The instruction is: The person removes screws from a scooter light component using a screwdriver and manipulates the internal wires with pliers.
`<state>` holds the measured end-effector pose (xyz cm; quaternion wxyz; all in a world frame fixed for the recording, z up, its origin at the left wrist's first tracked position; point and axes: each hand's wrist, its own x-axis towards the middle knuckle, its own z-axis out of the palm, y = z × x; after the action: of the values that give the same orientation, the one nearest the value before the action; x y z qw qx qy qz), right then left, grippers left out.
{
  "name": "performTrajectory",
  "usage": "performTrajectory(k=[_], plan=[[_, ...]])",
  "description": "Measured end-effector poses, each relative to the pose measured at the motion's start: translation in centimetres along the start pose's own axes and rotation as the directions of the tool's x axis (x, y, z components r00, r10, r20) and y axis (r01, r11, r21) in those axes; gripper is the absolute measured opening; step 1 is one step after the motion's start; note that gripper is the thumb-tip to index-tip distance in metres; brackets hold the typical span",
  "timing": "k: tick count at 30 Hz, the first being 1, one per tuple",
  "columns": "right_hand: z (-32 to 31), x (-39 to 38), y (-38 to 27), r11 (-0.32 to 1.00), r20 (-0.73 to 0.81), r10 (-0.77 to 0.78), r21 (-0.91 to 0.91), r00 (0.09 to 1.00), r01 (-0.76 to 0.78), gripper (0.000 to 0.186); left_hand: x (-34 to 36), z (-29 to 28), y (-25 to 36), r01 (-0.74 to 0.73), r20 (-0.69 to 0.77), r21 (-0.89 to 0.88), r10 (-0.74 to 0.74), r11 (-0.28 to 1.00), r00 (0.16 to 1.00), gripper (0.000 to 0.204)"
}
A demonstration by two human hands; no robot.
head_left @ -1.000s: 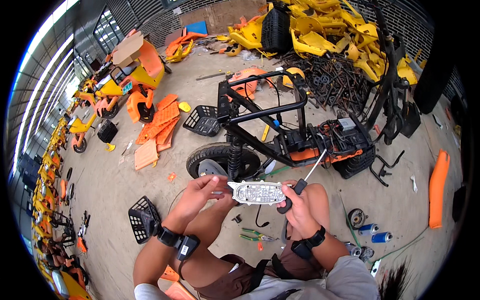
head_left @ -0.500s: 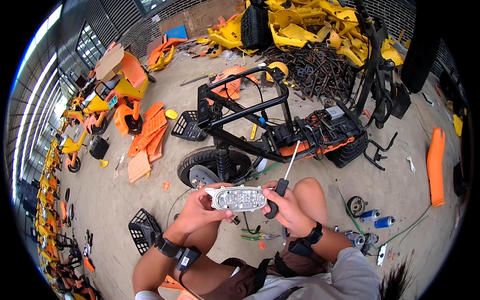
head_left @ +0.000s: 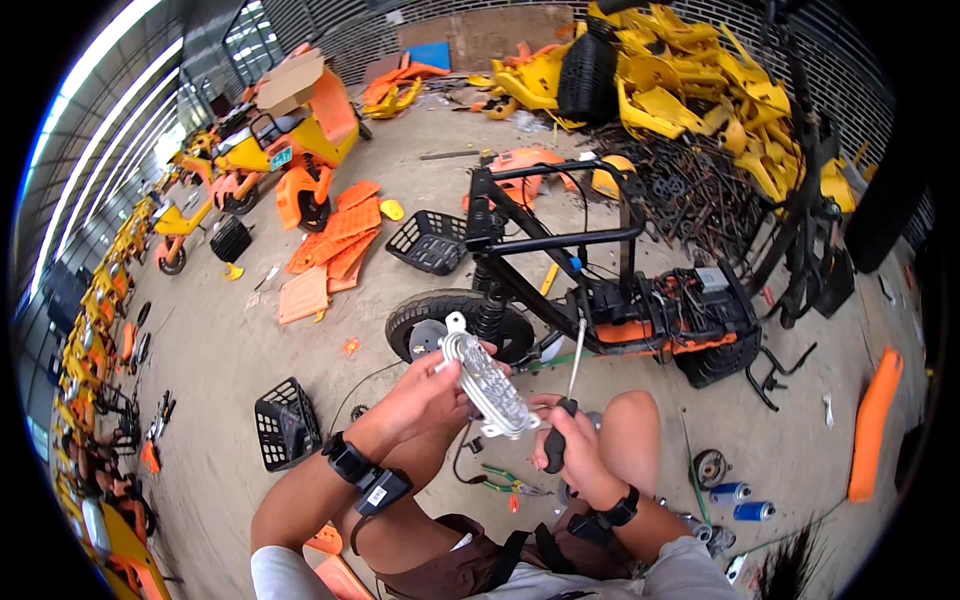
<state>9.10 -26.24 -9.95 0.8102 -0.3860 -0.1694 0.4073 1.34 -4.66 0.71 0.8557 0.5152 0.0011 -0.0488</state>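
My left hand [head_left: 420,402] grips an oval silvery part [head_left: 487,392] with a ribbed edge and small mounting tabs; it looks like a lamp housing, but I cannot tell for sure. It is tilted, one end up toward the left. My right hand [head_left: 583,455] is closed round the black handle of a screwdriver [head_left: 557,442], whose shaft points up and away. The right fingertips are close to the part's lower end; whether they touch it I cannot tell. Beyond both hands stands a stripped black scooter frame [head_left: 560,243] with its rear wheel [head_left: 412,318].
Pliers [head_left: 510,484] lie on the floor below my hands, with blue cans [head_left: 752,511] to the right. Black baskets [head_left: 286,424] and orange panels [head_left: 335,245] lie on the left. Yellow panels [head_left: 655,108] and dark metal parts are heaped at the back. Scooters [head_left: 310,140] line the left side.
The silvery part has turned from nearly level, face toward me, to a steep tilt showing its ribbed side. My right hand has moved slightly down, still on the screwdriver. The view has shifted left.
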Motion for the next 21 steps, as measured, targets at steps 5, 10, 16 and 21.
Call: performTrajectory(k=[5,10,16,21], plan=[[-0.7,-0.8,0.1,0.806,0.130,-0.253,-0.520,0.959,0.283,0.058,-0.3,-1.1,0.6,-0.022,-0.087,-0.106,0.013,0.994,0.996,0.069],[-1.1,-0.5,1.2,0.618,0.196,-0.397,-0.665,0.897,0.419,0.059,-0.2,-0.8,0.6,0.016,-0.167,-0.191,-0.049,0.981,0.985,0.074],[0.3,-1.1,0.1,0.828,0.047,-0.224,-0.518,0.973,0.216,0.050,-0.1,-0.5,-0.1,0.056,-0.239,-0.108,-0.080,0.993,0.968,0.073],[-0.8,-0.3,-0.9,0.506,0.257,-0.516,-0.678,0.817,0.533,0.038,0.0,-0.1,-0.1,0.105,-0.284,0.000,-0.100,0.994,0.953,0.068]])
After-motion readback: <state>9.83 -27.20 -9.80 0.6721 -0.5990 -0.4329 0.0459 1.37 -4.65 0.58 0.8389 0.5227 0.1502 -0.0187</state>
